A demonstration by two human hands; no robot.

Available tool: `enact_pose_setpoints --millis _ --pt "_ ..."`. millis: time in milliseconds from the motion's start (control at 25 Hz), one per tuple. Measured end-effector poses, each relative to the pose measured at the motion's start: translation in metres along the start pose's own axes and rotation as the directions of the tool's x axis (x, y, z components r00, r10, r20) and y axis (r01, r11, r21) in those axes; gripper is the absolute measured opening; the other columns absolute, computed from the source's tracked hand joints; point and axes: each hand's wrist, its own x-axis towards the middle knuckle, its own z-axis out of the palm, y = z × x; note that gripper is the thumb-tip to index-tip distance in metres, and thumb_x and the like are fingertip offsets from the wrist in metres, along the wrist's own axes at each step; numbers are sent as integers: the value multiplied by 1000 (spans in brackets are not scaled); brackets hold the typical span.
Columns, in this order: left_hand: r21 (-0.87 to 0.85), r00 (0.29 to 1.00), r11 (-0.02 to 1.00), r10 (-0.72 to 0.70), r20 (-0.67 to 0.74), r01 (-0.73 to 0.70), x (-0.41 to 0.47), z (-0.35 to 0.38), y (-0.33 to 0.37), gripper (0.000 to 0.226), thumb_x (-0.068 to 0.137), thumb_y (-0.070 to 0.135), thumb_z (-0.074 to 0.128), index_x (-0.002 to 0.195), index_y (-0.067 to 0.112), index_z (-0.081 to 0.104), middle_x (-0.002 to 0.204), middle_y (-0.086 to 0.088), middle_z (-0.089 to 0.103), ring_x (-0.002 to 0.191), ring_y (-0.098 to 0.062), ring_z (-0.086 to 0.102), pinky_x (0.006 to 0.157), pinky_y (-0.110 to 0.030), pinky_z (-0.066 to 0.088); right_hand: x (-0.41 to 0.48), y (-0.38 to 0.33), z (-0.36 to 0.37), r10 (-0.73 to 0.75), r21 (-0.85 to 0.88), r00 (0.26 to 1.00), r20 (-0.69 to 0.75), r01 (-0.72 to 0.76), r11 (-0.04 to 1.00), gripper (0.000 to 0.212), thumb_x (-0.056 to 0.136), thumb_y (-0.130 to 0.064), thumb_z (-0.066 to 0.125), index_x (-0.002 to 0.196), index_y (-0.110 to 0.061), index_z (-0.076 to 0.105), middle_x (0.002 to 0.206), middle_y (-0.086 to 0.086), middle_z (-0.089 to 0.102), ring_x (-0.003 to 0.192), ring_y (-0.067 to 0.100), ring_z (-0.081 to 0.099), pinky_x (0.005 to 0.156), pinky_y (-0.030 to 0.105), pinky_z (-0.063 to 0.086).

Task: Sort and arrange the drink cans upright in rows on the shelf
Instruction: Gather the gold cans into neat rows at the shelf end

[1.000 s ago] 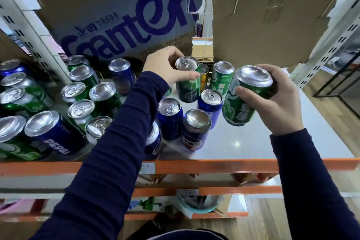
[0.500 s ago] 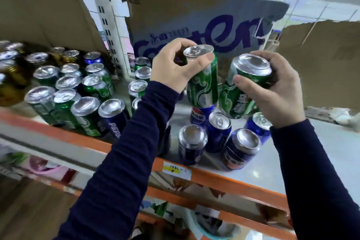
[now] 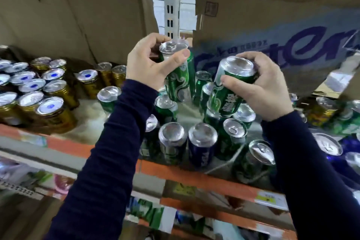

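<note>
Mid-carry: left hand (image 3: 150, 64) grips a green can (image 3: 180, 76) near its top; right hand (image 3: 259, 91) grips a second green can (image 3: 231, 87), tilted; both above the green cluster (image 3: 231, 138); next, probably set each upright in a gap.

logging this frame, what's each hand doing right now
Left hand: holding a green can near its top.
Right hand: holding a second green can, tilted.

So your left hand (image 3: 148, 62) pinches a slim green can (image 3: 180, 82) up by its rim, and your right hand (image 3: 261, 91) grips a wider green can (image 3: 229, 93), tilted, both held above the shelf (image 3: 194, 173). Under them stand loose green cans (image 3: 232, 136) and a blue can (image 3: 202, 148), gold cans (image 3: 56, 111) off left, cardboard (image 3: 272, 25) behind
</note>
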Motion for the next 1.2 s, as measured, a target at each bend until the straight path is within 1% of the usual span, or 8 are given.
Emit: enact_pose_setpoints --millis 240,440,600,720,880,960,1080,1200 --pt "-29 999 999 28 42 -27 32 -45 -48 40 72 47 72 92 14 63 90 0 66 83 -15 62 71 -29 53 7 -19 68 151 -180 988 -18 -152 972 49 66 -37 82 106 -24 58 96 -15 63 85 -1 58 67 8 42" --pt "-57 997 998 32 65 -28 46 -58 -65 38 73 46 70 93 15 62 93 0 65 85 -13 60 72 -24 52 1 -18 90 206 -350 969 140 -146 925 51 66 -33 82 110 -24 58 98 -18 57 83 0 53 66 -1 33" --pt "-78 996 997 20 91 -13 54 -57 -72 38 74 46 70 94 15 61 94 -1 64 86 -17 61 71 -27 53 -7 -7 101 274 -523 885 377 -41 852 53 68 -36 80 115 -21 63 100 -5 64 94 13 59 75 22 41" --pt "-116 991 993 -4 136 19 58 -47 -74 39 74 45 71 96 14 62 91 2 65 82 -16 64 66 -27 55 -3 -7 97 343 -509 827 444 -82 857 42 84 -39 65 121 -21 62 102 -8 63 98 10 58 79 20 38" --pt "-102 983 994 -6 183 25 63 -22 -72 38 74 48 71 98 20 64 91 9 67 83 -10 64 73 -29 56 -4 -5 88 287 -420 890 353 -123 899 32 89 -33 62 119 -21 64 106 -6 69 94 6 60 75 9 39" --pt "-24 973 1000 11 231 -5 64 -8 -75 40 73 49 72 101 22 64 92 12 66 84 -7 62 79 -28 54 -9 -2 83 236 -384 919 315 -104 918 30 86 -30 66 115 -21 67 103 -5 70 93 6 61 79 8 42" --pt "98 936 995 -2 351 -35 57 7 -85 42 67 53 76 96 25 63 90 11 65 83 -8 60 81 -31 53 -11 3 73 232 -233 947 222 -180 956 27 84 -25 69 111 -20 68 97 -5 71 90 7 66 86 23 50" --pt "291 851 952 -72 520 -97 48 15 -91 40 64 58 74 89 31 59 83 11 63 77 -10 59 74 -29 52 -12 8 68 244 -167 953 181 -215 962 23 84 -20 69 107 -20 69 91 -4 71 84 8 66 80 17 51"
